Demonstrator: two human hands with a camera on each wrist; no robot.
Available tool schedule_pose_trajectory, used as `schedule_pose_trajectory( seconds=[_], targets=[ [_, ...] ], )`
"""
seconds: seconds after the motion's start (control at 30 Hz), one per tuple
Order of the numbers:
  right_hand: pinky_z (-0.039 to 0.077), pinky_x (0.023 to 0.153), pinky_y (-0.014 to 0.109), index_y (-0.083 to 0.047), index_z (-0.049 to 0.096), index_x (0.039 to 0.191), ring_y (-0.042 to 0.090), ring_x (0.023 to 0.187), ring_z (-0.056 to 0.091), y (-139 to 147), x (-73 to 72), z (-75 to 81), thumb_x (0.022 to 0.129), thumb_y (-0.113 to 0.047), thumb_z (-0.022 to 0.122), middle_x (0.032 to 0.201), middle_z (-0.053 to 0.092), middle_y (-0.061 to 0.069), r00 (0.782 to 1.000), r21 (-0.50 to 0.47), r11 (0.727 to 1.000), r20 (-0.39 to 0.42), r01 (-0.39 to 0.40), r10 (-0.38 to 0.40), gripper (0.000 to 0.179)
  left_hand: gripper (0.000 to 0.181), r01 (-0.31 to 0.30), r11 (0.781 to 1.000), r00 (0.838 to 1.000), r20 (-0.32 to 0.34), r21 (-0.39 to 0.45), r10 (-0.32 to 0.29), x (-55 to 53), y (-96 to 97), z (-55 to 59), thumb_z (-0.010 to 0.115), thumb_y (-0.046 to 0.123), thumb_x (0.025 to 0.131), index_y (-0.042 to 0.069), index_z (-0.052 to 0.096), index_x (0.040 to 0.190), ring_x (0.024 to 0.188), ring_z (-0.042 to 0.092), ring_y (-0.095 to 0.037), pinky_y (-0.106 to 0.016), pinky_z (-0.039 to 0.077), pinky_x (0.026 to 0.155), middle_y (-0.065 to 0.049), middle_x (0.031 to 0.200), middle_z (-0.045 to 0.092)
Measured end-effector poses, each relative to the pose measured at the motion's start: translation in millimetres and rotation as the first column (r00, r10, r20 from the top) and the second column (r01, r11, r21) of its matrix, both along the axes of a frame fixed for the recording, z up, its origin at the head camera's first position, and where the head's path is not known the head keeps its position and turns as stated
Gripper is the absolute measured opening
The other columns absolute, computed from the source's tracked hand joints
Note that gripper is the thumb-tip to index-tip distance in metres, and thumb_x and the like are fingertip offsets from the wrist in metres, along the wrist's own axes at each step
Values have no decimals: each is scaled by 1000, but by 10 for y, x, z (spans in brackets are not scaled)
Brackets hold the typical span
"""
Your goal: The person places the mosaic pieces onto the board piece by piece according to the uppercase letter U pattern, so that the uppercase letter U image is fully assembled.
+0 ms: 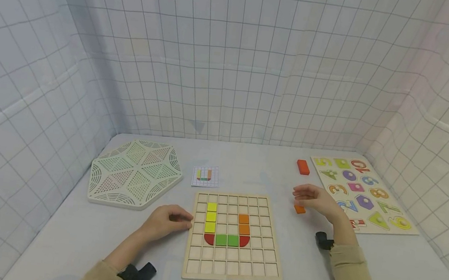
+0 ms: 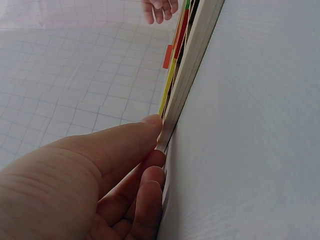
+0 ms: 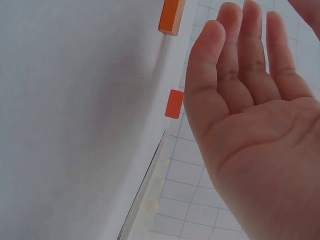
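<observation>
A wooden grid board [image 1: 232, 264] lies flat, with yellow tiles [image 1: 211, 216], orange tiles [image 1: 244, 229], green tiles [image 1: 227, 240] and red rounded tiles [image 1: 244, 241] forming a U. My left hand [image 1: 168, 221] has its thumb and fingertips at the board's left edge, pinching it. Over on the right, my right hand [image 1: 313, 199] hovers with loosely extended fingers and an empty palm. Just below those fingers is an orange block [image 3: 171, 17], apart from them in the right wrist view. Farther back lies a red block [image 1: 303, 167].
Behind the board lies a small pattern card [image 1: 205, 176] printed with a similar U. A hexagonal perforated board [image 1: 136, 174] occupies the left side. At the right is a number-and-shape puzzle board [image 1: 350, 190]. Grid-lined cloth walls surround the table.
</observation>
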State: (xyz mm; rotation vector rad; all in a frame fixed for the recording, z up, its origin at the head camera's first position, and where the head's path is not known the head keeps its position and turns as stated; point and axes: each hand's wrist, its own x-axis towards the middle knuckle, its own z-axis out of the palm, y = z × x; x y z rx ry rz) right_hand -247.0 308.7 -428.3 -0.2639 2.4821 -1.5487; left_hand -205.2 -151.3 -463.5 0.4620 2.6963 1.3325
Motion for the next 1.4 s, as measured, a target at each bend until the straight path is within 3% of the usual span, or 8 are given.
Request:
schedule_pose_trajectory(
  seconds=[0.23,0.77,1.1,1.4],
  targets=[
    [45,87,31,4,51,125,31,110,55,19,15,-1,84,-17,70,123,56,22,1000,19,1000,-7,-1,1,49,18,4,1000,1000,-4,5,-4,-5,-4,-16,77,28,77,18,73,91,75,50,-14,-28,40,67,7,78,59],
    [43,89,33,3,53,124,29,109,55,70,-21,-91,85,-15,70,121,58,19,1000,53,999,-6,0,0,46,18,-3,1000,1000,-2,2,3,-13,0,-25,77,28,76,19,73,92,75,50,-14,-28,39,67,6,79,59],
    [36,96,49,-3,56,122,31,116,51,90,-39,-148,82,-20,73,123,57,15,999,93,995,6,35,-35,47,17,2,1000,1000,-5,5,-2,-15,-2,-29,77,28,77,19,73,91,75,51,-14,-28,40,68,7,80,59],
    [38,94,46,-3,57,121,28,112,53,84,-43,-174,81,-22,74,120,59,13,999,122,992,15,41,-43,48,17,6,1000,1000,-8,8,-6,-13,-7,-31,76,28,77,19,73,91,75,50,-15,-28,40,67,6,79,59]
  ],
)
